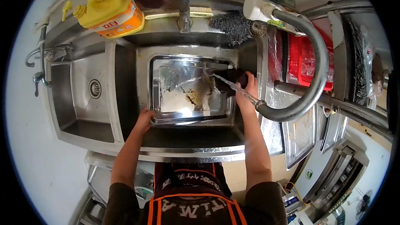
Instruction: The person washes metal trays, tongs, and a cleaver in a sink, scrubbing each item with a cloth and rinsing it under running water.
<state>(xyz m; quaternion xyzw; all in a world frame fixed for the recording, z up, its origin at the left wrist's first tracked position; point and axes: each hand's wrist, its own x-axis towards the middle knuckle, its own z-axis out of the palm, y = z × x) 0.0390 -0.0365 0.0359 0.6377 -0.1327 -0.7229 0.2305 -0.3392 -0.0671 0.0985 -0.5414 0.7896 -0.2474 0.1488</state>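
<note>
A shiny metal tray (173, 98) lies in the large sink basin, with brown-black residue (192, 97) on its wet floor. My left hand (144, 120) is closed on the tray's near left corner. At the right end of the tray, my right hand (248, 90) is closed on a dark, wet-looking cloth (236, 77), which partly covers that end. Water (229, 84) streams from the curved faucet (287, 110) over the cloth and into the tray. The fingertips of my right hand are partly hidden by the cloth.
A yellow jug (109, 10), a long-handled brush (179, 15) and steel wool (230, 26) sit along the sink's back ledge. A second basin (89, 112) is at left. A red basket (306, 60) and leaning trays (298, 135) stand at right. The faucet arches over the right rim.
</note>
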